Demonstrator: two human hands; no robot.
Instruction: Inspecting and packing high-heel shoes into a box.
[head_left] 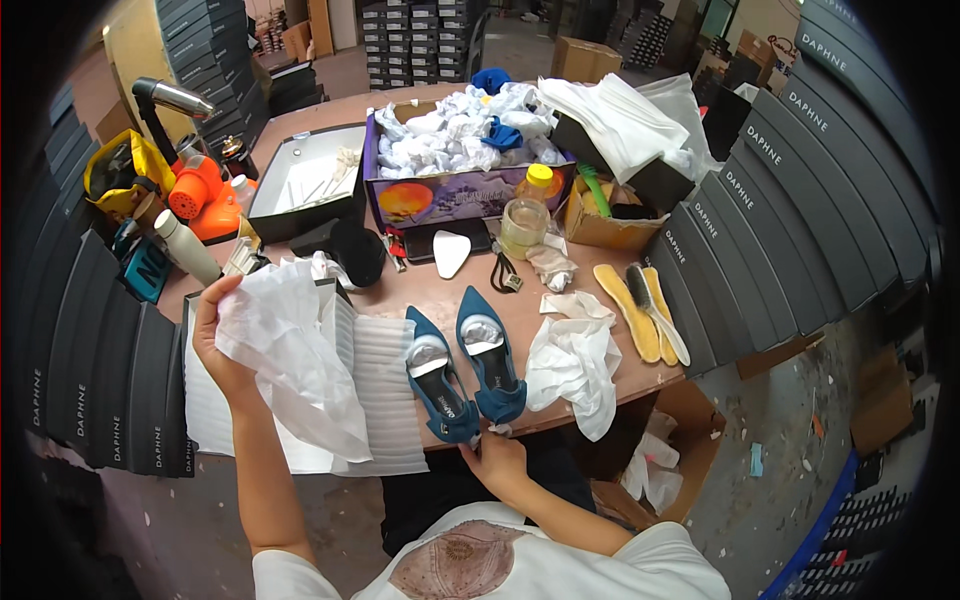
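My left hand (218,335) is closed on the upper corner of a thin white sheet of tissue paper (300,370), which hangs over an open shoebox (207,400) and a ribbed white foam sheet (390,400). Two blue pointed shoes, the left one (424,332) and the right one (472,308), stand side by side with toes pointing away and pale stuffing in their toes. At their heels, by the table's near edge, is my right hand (497,465). Its fingers are pinched together beside a small whitish bit; what they grip cannot be made out.
Crumpled white tissue (575,360) lies right of the shoes, beside yellow insoles (630,310) and a brush (658,310). Behind stand a box (450,200) of wadded paper, a glass jar (522,230) and a white bottle (187,248). Stacked dark shoeboxes (760,240) flank both sides.
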